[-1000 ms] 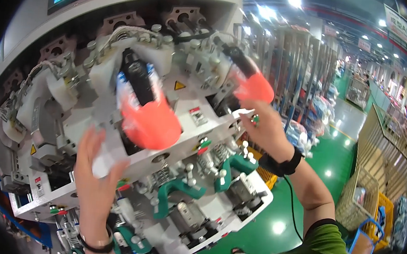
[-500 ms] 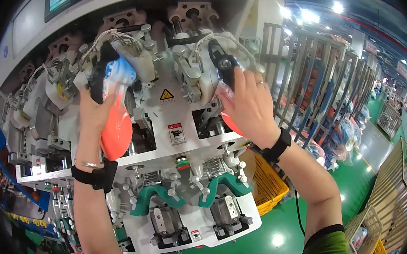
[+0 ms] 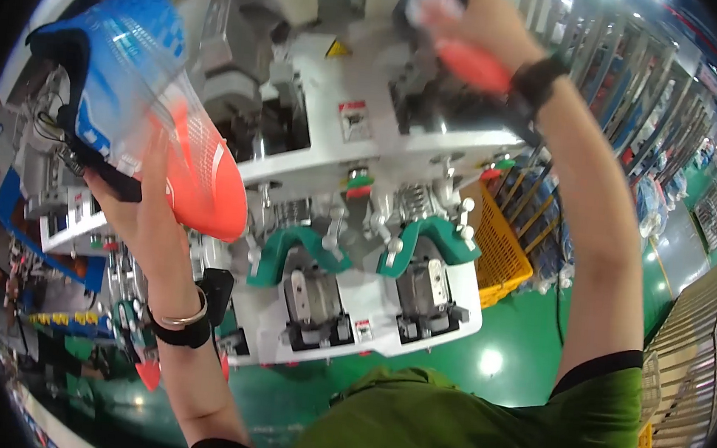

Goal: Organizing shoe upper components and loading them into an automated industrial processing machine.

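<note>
Head camera: at left, the left hand (image 3: 141, 226) grips a textured, round-toed blue-and-coral shoe upper (image 3: 124, 75) before a smooth white machine (image 3: 320, 131); at far right, the blurred right hand (image 3: 499, 27) meets a second coral upper (image 3: 472, 65), its grip impossible to tell, beyond arched green blocks (image 3: 270, 261).

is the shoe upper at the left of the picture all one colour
No, the shoe upper is blue toward its dark collar and coral red toward the toe.
</note>
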`<state>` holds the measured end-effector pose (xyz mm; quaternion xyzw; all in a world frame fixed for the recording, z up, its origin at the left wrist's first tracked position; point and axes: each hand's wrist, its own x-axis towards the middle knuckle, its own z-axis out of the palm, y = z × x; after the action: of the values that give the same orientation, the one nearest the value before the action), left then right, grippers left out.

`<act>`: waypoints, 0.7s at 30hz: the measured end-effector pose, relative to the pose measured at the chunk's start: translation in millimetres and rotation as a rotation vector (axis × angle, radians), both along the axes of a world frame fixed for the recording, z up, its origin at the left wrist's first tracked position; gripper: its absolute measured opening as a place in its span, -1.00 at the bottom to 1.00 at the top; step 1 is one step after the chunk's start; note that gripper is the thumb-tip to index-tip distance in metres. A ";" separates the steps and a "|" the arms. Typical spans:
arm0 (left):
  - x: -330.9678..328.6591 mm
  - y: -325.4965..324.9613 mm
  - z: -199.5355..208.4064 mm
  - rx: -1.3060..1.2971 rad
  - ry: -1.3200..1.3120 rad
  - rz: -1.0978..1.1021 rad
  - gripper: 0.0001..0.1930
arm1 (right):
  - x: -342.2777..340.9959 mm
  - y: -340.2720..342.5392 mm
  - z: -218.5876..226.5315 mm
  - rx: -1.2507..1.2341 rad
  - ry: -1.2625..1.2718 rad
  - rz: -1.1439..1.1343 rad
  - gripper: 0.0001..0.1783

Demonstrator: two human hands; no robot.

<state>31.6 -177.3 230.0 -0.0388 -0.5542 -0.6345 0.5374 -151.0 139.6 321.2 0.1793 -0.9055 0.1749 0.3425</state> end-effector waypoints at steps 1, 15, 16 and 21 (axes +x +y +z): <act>7.1 -13.0 -11.0 -0.115 -0.034 0.063 -0.27 | 64.0 -45.9 19.9 -0.389 -0.241 0.065 -0.45; 95.3 40.2 -306.4 -0.414 -0.993 0.117 -0.30 | 235.9 11.7 -357.2 -0.442 -0.135 0.013 -0.05; 92.4 42.8 -314.6 -0.495 -1.093 0.245 -0.41 | 242.5 3.9 -363.1 -0.389 -0.217 -0.044 -0.07; 73.6 41.8 -328.1 -0.358 -1.101 0.136 -0.41 | 218.4 1.9 -439.3 -0.095 -0.406 -0.178 -0.05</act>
<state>105.2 -135.5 -98.1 0.2423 -0.8517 -0.4218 0.1948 67.3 141.5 -118.1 0.0434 -0.9589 0.2188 0.1754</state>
